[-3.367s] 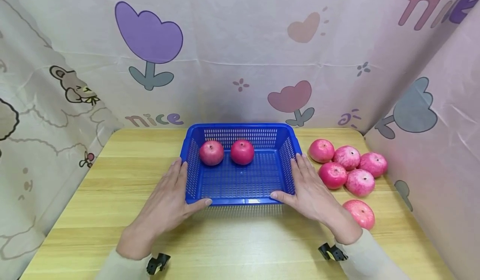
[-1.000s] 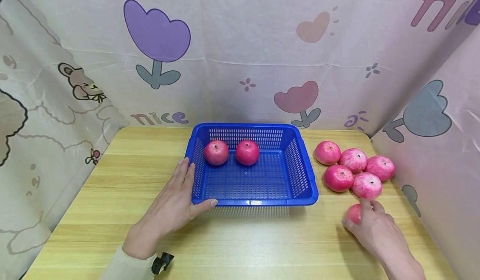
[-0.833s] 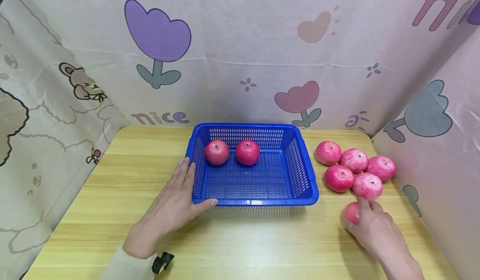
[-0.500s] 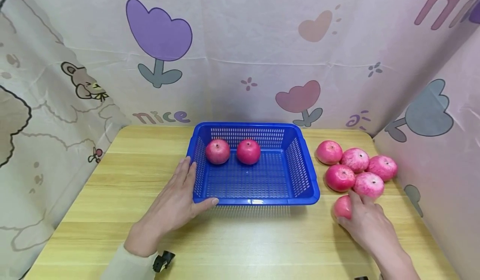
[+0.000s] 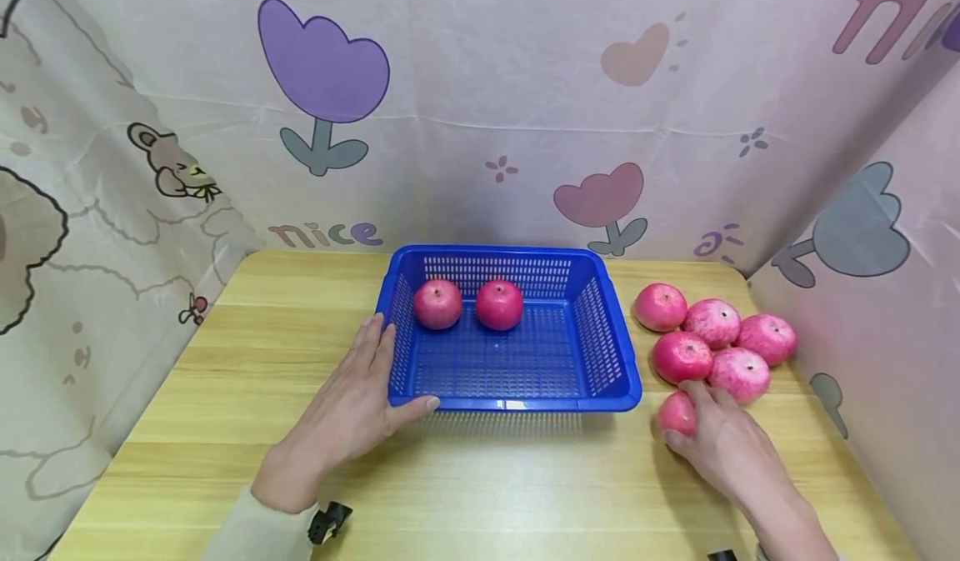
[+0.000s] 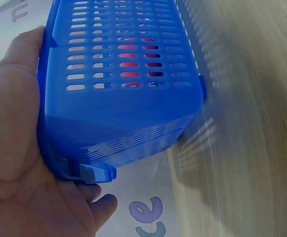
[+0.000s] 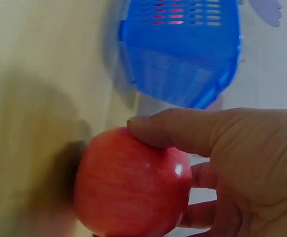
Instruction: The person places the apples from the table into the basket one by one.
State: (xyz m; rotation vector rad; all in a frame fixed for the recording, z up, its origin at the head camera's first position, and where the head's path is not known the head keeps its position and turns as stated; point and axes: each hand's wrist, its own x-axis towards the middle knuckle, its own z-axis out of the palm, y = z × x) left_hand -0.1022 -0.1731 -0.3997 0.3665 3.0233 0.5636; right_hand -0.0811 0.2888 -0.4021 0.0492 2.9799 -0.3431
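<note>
One apple (image 5: 677, 414) toward the right edge of the desk (image 5: 510, 494), and the right hand (image 5: 726, 444) has it, thumb and fingers curled round, forearm angling in from the near right! Left hand (image 5: 352, 398) spread, nearly straight fingers along the left side of the blue basket (image 5: 555, 405), thumb on its near rim. Basket's right wall stands between that apple and two apples (image 5: 499, 305) inside; five apples (image 5: 682, 358) bunch toward the far right corner, before a printed curtain (image 5: 465, 61).
</note>
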